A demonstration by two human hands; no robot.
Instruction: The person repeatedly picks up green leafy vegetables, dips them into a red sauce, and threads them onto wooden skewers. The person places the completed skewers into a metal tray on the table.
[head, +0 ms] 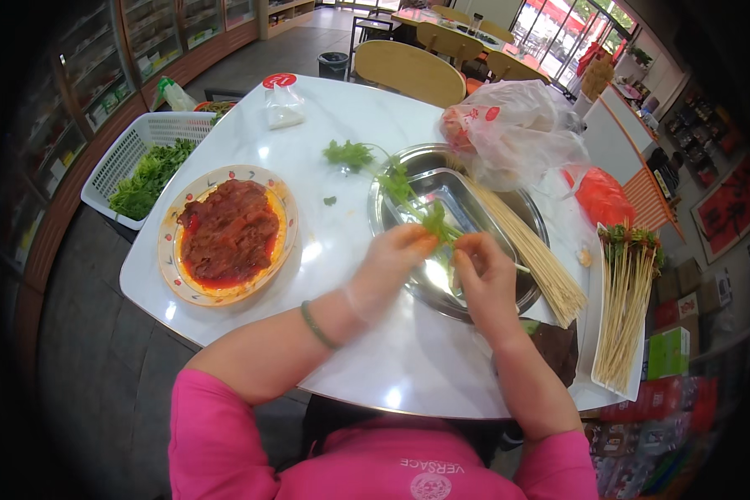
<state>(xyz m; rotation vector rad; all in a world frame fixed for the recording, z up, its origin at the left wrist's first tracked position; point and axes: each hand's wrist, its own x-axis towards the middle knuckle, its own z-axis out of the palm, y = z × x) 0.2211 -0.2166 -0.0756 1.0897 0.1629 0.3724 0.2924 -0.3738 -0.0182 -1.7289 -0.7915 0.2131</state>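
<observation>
Leafy green herb sprigs (434,219) are pinched between the fingertips of my left hand (400,250). My right hand (486,265) grips the stems just beside it; both hands are over a round steel basin (378,206). Inside the basin lies a rectangular metal tray (437,178), with a bundle of bare bamboo skewers (525,250) slanting across its right side. A white rectangular dish (595,369) to the right carries several skewers (625,300) with greens and red meat at their far ends. Sliced red marinated meat (228,231) fills a patterned oval plate (165,250) on my left.
A clear plastic bag (512,131) leans over the basin's far rim, near a red bag (600,194). On the white table (337,369), a small bag of white stuff (284,109) lies at the far left. A white basket (115,147) of greens stands beyond the left edge.
</observation>
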